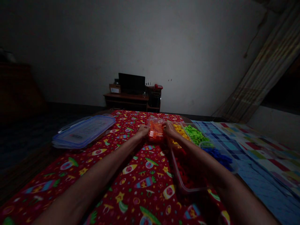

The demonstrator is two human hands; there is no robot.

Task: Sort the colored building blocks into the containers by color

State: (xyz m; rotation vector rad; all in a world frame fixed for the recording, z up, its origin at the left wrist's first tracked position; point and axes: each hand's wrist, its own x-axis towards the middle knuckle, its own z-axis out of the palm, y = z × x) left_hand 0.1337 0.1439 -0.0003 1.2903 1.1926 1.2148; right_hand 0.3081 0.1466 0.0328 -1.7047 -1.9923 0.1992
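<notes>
In the head view, a clear plastic box (pixel 156 130) of orange pieces is between my two hands over the red patterned cloth. My left hand (pixel 143 130) is closed on its left side. On the opposite side, my right hand (pixel 169 128) grips it with bent fingers. Just right of that hand, a large clear tub holds yellow pieces (pixel 180 129), bright green pieces (pixel 195 135) and red pieces (pixel 187 170). My right forearm hides part of this tub. Blue pieces (pixel 217 156) lie in a round-edged clear container beside it.
Clear lids with blue rims (pixel 86 131) are stacked on the left of the red cloth (pixel 131 190). Blue checked bedding (pixel 236 153) lies to the right. Against the far wall stands a desk (pixel 126 97) with a dark monitor (pixel 131 82) and a red telephone (pixel 158 86).
</notes>
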